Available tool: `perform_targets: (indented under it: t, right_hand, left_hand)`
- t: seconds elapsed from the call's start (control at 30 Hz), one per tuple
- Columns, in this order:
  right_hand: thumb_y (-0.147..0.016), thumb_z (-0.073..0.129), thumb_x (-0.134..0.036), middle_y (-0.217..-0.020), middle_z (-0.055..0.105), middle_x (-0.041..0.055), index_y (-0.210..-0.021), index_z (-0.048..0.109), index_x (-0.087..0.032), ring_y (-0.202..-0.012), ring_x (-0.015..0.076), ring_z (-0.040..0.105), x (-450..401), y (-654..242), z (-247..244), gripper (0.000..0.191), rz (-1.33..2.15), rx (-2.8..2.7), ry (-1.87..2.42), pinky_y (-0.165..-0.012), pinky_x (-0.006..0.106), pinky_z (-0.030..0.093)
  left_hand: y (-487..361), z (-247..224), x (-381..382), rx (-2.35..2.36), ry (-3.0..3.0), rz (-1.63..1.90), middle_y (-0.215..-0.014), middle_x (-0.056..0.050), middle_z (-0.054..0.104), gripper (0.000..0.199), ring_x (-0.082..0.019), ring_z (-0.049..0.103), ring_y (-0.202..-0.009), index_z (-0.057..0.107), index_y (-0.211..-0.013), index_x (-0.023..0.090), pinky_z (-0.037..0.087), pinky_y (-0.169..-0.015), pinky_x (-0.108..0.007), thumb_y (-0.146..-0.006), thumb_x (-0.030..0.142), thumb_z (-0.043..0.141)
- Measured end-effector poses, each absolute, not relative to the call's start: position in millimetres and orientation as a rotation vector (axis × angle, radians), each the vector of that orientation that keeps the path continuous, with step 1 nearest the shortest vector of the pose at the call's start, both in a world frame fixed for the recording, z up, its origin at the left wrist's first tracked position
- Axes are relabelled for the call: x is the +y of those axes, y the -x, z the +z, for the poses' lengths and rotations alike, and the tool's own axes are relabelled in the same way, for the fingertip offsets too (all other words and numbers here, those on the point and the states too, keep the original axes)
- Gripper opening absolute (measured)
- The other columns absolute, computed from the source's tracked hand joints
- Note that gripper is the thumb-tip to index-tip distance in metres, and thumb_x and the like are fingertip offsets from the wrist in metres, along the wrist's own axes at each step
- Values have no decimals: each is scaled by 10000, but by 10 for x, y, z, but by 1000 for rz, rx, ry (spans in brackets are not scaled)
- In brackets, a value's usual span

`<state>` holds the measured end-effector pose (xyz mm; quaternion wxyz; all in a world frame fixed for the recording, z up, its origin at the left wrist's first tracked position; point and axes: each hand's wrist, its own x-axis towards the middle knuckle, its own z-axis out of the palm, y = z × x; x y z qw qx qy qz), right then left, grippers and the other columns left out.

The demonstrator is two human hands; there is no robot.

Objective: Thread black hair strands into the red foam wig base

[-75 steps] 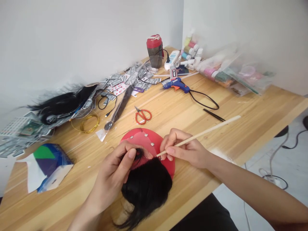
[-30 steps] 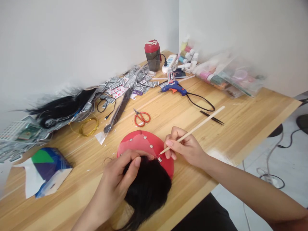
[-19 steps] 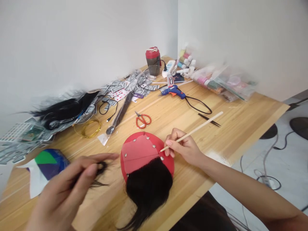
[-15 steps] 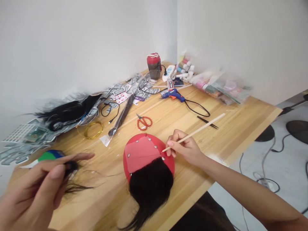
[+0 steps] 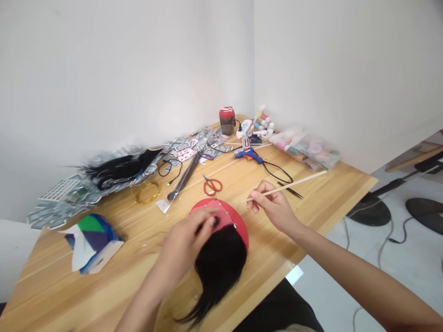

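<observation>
A red dome-shaped form [image 5: 224, 213] lies on the wooden table [image 5: 69, 272], with silver pins in its top and a pinkish panel mostly hidden. A black hair piece [image 5: 218, 263] hangs from its near half over the table edge. My left hand [image 5: 187, 244] is over the form, its fingers pinched on a small lock of black hair [image 5: 215, 222]. My right hand [image 5: 272, 207] is just right of the form and holds a thin wooden stick [image 5: 290, 188] between fingertips and thumb. The stick's tip is off the form.
Red-handled scissors [image 5: 212, 186], a blue glue gun [image 5: 248, 156], a gold wire coil [image 5: 147, 192] and black tweezers [image 5: 290, 190] lie beyond the form. Silver packets [image 5: 121, 173] and black hair [image 5: 121, 168] line the wall. A clear bag of supplies [image 5: 304, 150] stands back right.
My left hand has swung back from the far left onto the red form with the hair lock. My right hand has lifted its stick off the form. The view has pulled back.
</observation>
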<state>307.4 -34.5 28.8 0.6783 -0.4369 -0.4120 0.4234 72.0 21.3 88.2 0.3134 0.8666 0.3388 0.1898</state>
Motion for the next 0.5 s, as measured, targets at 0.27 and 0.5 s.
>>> perform_targets:
  t: [0.27, 0.5]
  right_hand:
    - [-997, 602, -527, -817, 784, 31, -924, 605, -239, -635, 147, 685, -332, -3465, 801, 298, 744, -1043, 1035, -604, 264, 537]
    - [-964, 656, -287, -1187, 786, 117, -1098, 713, -230, -1115, 276, 741, -483, -3266, 385, 156, 552, -1491, 1165, -982, 467, 586]
  left_hand:
    - [-1083, 760, -38, 727, -2374, 370, -655, 16, 647, 302, -146, 606, -595, 592, -722, 216, 418, -573, -249, -992, 285, 477]
    - [-295, 1046, -554, 934, -2235, 676, -591, 15, 626, 437, -128, 591, -508, 541, -673, 233, 488, -486, -197, -1042, 430, 414]
